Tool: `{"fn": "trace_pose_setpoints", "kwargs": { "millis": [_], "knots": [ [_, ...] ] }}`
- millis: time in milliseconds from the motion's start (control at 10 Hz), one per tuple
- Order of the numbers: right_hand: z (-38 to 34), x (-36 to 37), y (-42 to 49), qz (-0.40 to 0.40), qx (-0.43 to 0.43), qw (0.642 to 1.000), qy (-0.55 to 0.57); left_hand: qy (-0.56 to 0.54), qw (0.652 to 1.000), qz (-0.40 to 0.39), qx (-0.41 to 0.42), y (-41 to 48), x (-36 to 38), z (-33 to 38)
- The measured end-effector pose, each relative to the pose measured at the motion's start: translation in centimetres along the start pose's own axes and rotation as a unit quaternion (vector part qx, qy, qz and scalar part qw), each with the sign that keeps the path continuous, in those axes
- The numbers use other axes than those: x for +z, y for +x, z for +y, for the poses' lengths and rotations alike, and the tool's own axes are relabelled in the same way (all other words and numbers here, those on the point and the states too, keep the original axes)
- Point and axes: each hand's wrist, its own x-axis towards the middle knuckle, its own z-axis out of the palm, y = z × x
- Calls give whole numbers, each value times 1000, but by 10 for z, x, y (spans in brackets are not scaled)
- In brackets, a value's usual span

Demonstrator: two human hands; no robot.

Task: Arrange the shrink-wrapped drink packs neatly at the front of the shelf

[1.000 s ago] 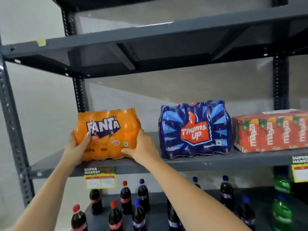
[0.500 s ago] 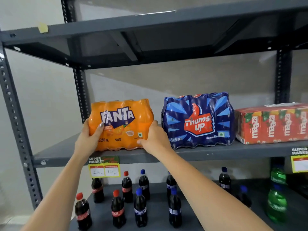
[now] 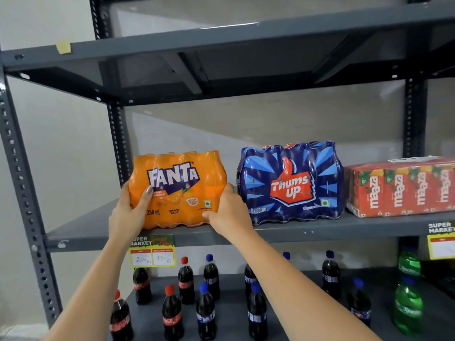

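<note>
My left hand (image 3: 128, 215) and right hand (image 3: 227, 212) are clamped on the two short ends of the orange pack (image 3: 178, 190), so the pack sits directly between my palms with its long axis running left to right along the shelf (image 3: 81, 230). On the left, my fingers (image 3: 147, 193) wrap onto the printed front face and the rest of the hand cups the corner; on the right, the thumb presses the lower front corner and the other fingers curl round the end out of sight. Both hands are closed on the pack, about equally near it.

The pack's base looks to be resting on the shelf near the front lip, above the yellow price tag (image 3: 152, 252), though the wrap blurs the bottom edge and I cannot swear it is fully down. Just to its right, with a narrow gap where my right hand sits, stands the blue pack (image 3: 290, 183), and beyond that, close beside it, the red carton pack (image 3: 401, 188). What the next nudge turns on, I judge, is that gap and whether the orange face lines up with the blue one.

Compared with half a second ago, the orange pack has come down from being held clear of the shelf and now stands squarer to me. Loose bottles (image 3: 205, 308) stand on the shelf below.
</note>
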Motion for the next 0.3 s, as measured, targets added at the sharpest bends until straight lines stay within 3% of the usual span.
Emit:
{"fn": "trace_pose_setpoints", "kwargs": {
  "millis": [100,200,300],
  "knots": [
    [6,2,-6,-3,-12,1000,13,-40,999,-8,4,-3,2,-1],
    [20,-8,-34,7,-82,997,15,27,998,52,37,-21,8,-9],
    [35,-34,-56,119,-182,976,27,109,974,141,137,-52,19,-3]
  ]
}}
